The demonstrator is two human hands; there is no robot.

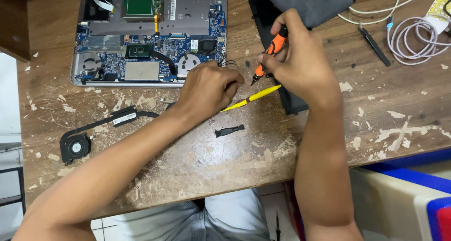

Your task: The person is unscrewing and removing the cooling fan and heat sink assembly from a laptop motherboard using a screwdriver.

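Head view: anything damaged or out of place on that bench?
Yes. The wooden table is badly worn, its finish flaked off in pale patches. A cooling fan with heat pipe lies loose, apart from the opened laptop. A small black part sits alone by the left hand.

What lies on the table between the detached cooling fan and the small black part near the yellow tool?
Head view: only the left forearm crosses between the cooling fan and the small black part; beneath it, bare worn table.

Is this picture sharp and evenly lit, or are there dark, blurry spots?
Head view: even, soft light, no glare; the opened laptop and orange screwdriver in the right hand look sharp; faint shadows lie under the left hand; the table edges bow slightly.
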